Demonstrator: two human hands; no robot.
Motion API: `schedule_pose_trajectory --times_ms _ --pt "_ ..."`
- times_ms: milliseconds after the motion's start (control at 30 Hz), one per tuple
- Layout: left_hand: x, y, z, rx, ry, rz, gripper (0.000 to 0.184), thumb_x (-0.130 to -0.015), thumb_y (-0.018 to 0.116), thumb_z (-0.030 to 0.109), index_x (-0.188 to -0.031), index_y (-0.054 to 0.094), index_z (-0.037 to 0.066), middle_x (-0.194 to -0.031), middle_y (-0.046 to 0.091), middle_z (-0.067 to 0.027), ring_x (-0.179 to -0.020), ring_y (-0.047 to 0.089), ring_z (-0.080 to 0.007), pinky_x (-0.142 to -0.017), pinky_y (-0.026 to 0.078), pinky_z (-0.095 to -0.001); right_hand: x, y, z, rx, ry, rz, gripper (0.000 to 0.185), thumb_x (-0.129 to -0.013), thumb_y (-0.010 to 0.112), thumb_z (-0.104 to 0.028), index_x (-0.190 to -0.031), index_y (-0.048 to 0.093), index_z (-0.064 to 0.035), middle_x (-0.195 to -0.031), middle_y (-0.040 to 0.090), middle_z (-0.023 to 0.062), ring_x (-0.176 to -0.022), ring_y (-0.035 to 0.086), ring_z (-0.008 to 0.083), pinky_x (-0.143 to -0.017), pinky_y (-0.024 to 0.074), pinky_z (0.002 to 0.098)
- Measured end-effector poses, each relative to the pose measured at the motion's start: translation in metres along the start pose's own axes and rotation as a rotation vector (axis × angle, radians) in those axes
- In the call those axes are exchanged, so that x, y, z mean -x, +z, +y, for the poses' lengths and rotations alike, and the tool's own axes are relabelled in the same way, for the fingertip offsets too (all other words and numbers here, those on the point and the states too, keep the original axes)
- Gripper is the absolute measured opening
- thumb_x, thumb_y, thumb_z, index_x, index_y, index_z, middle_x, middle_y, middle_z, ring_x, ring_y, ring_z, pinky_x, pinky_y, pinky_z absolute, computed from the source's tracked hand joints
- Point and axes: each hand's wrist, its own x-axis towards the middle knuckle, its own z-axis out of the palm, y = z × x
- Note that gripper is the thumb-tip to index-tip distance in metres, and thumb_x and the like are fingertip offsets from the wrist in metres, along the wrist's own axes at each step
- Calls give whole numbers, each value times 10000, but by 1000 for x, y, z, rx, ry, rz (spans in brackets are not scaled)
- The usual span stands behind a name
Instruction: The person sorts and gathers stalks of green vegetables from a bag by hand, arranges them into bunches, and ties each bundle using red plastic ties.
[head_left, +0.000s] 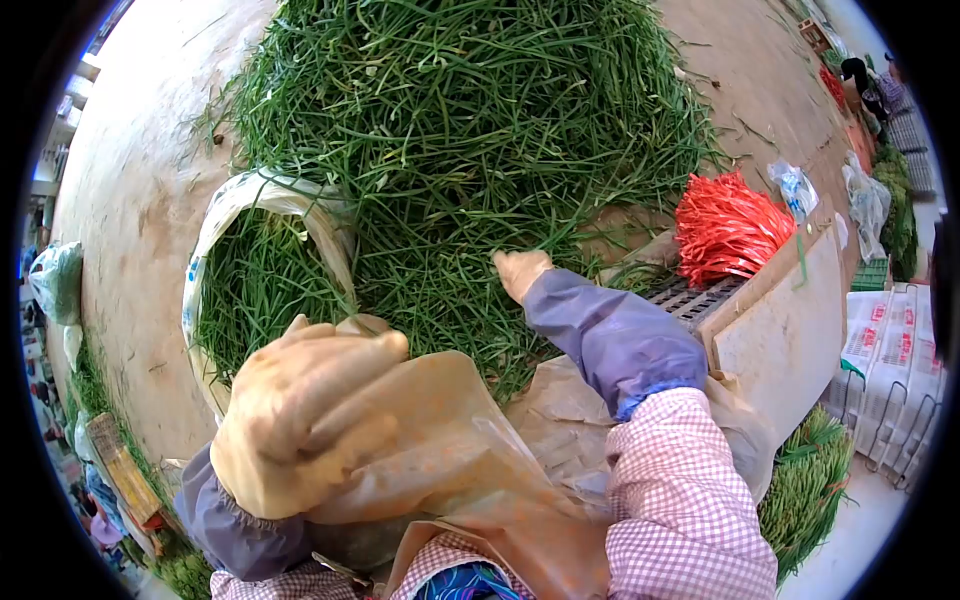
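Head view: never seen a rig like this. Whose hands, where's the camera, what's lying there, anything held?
There is no robot. A person wears one camera on the head; this single round, wide picture looks forward and down past their own sleeves. A large heap of long green stalks lies ahead. Left of its near part, an open whitish bag has more greens inside. To the right are a bundle of red strips and an upright board. The right hand is at the near part of the heap; the left hand is in front of the bag. I can't tell whether either hand holds anything.
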Motion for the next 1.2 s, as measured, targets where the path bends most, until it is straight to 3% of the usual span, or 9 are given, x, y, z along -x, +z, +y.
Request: schedule_pose_trajectory --times_ms 167,233,367,567,733,900,967,1100,1200 --pt "-12 13 4 178 -311 178 384 -914 601 160 -1249 569 -25 -1213 621 -138 -1165 560 -224 -1019 397 -347 39 -126 -67 -949 -35 597 220 -899 566 -295 -986 580 -94 -732 656 156 -676 647 350 -642 526 406" --pt "-17 22 -2 196 -283 305 460 -918 608 145 -1319 493 -49 -1291 566 -174 -1234 512 -238 -1036 383 -339 71 -183 -98 -1146 -139 621 149 -882 640 -172 -947 572 -56 -697 628 70 -636 597 130 -582 491 295" --pt "-29 36 -1 503 -225 304 475 -958 549 173 -1360 446 -58 -1317 536 -172 -1230 500 -228 -1040 375 -333 113 -232 -128 -1741 -374 474 49 -904 583 -80 -903 553 -41 -678 512 -33 -625 477 47 -545 435 227" --pt "-30 49 -5 724 -492 -15 250 -968 537 170 -1101 600 -31 -833 643 -35 -746 598 -98 -684 500 -242 148 -238 -96 -1628 -182 349 109 -888 620 -123 -873 631 -15 -659 589 21 -533 524 76 -479 422 220" --pt "-36 58 0 813 -572 -156 233 -966 558 176 -1066 636 -20 -784 645 -28 -707 605 -99 -686 504 -238 159 -244 -42 -1622 -97 305 109 -913 627 -134 -869 671 -43 -541 574 21 -390 464 70 -346 351 214" --pt "-39 58 1 784 -611 -283 223 -968 555 172 -1029 650 -21 -759 648 -33 -713 605 -98 -700 491 -233 160 -274 27 -1627 -308 632 224 -964 571 -217 -875 654 -28 -606 628 62 -470 585 133 -425 481 245" --pt "-40 62 -3 820 -603 -286 229 -968 556 175 -1034 646 -24 -763 650 -36 -716 606 -99 -708 491 -235 160 -281 41 -1651 -358 568 228 -959 582 -234 -893 649 -26 -621 634 67 -486 593 136 -452 499 265" --pt "-48 65 -6 796 -607 -283 245 -971 551 186 -1043 638 -32 -769 646 -36 -728 609 -103 -720 490 -237 175 -269 -6 -1519 -64 -53 229 -889 687 -241 -1008 658 -47 -651 641 53 -484 558 85 -415 424 230" --pt "-53 71 -4 796 -635 -312 242 -968 552 186 -1031 639 -30 -772 645 -37 -726 606 -100 -712 487 -234 160 -238 -18 -1561 -109 -113 111 -883 694 -176 -912 694 -69 -640 628 9 -468 510 48 -411 370 189"
